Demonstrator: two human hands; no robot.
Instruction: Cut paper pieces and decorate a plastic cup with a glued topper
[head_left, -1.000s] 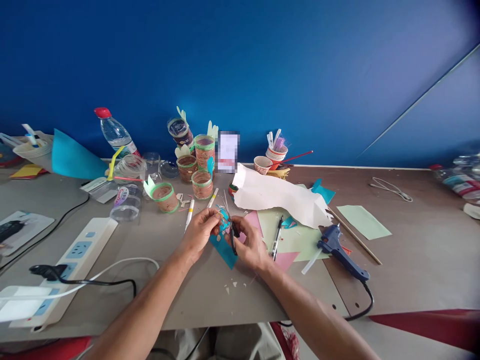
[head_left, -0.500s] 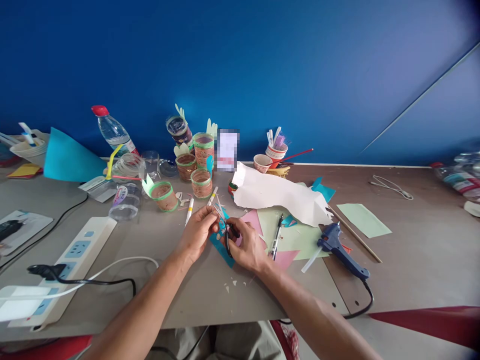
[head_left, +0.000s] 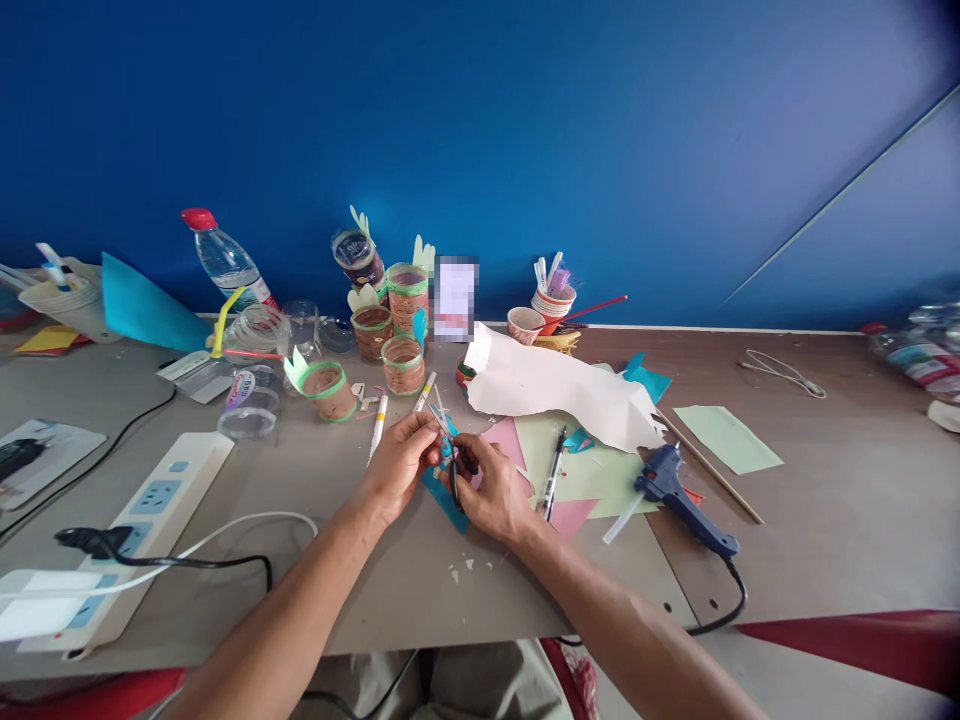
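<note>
One per grip, mid-frame: holding scissors (head_left: 454,486) in right hand (head_left: 496,488), aimed upper left, beside paper (head_left: 445,450) pinched in left hand (head_left: 403,458).

Glue gun (head_left: 686,503) and scissors (head_left: 454,477) show a craft workspace.

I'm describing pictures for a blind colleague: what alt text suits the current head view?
A person's right hand holds black-handled scissors at a small blue piece pinched in the left hand above a cluttered table. Brown containers with green rims stand beyond; a ragged white sheet and a blue glue gun lie to the right.
</note>
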